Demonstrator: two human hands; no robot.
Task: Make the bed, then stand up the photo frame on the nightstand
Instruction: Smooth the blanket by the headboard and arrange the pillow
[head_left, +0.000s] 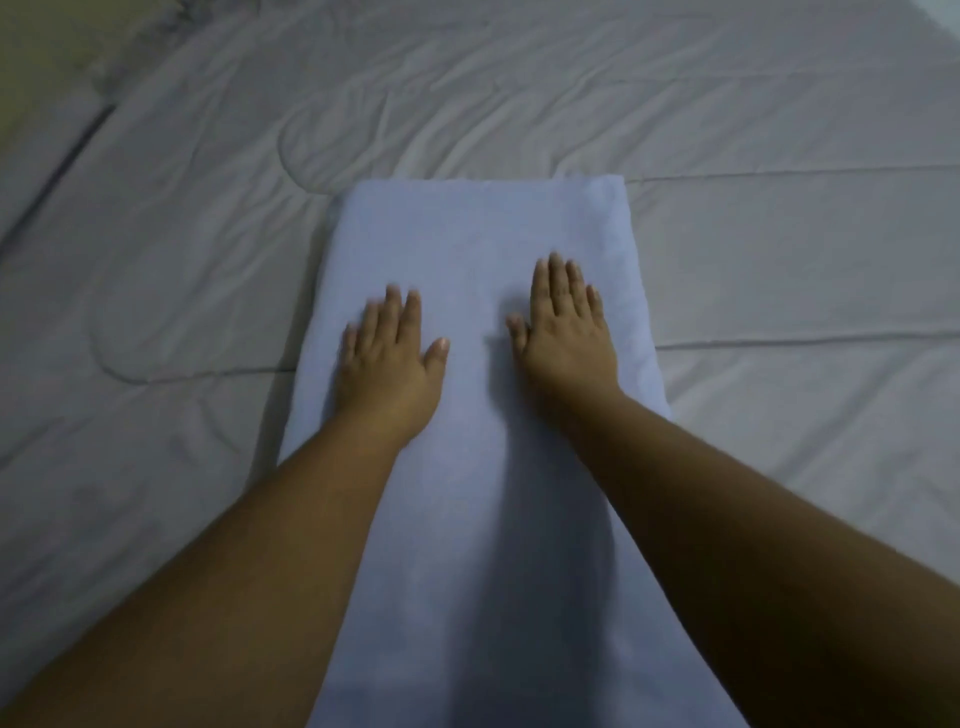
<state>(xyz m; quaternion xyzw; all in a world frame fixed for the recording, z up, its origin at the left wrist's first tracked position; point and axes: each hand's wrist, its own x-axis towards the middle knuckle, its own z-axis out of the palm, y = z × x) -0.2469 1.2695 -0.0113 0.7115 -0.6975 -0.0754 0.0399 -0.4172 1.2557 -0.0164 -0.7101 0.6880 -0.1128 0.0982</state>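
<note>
A folded pale blue blanket lies lengthwise on the white quilted bedcover, running from the picture's bottom edge up to the middle. My left hand rests flat on its left half, palm down, fingers spread a little. My right hand lies flat on its right half, slightly farther up. Neither hand holds anything. No photo frame or nightstand is in view.
The bedcover is wrinkled toward the far side. Its left edge runs diagonally at the upper left, with a beige floor or wall beyond it.
</note>
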